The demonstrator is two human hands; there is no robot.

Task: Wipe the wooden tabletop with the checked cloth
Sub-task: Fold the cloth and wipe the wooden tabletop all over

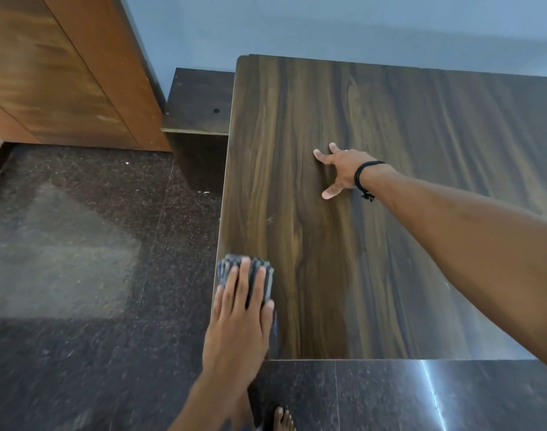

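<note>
- Left hand point(239, 312): flat, palm down, grip released, fingers pressing the checked cloth point(256, 275).
- Checked cloth: folded, under the left fingers, at the bench's point(390, 244) near-left edge.
- Right hand point(340, 171): grip released, fingers spread, resting on the bare wood well beyond the left hand; black cord point(361, 178) at wrist.

One tabletop point(375, 244), one checked cloth point(259, 275), two hands, one wristband point(364, 175).

Tabletop point(375, 244) dark woodgrain, smooth; cloth point(266, 275) woven; floor point(79, 275) glossy speckled stone.
</note>
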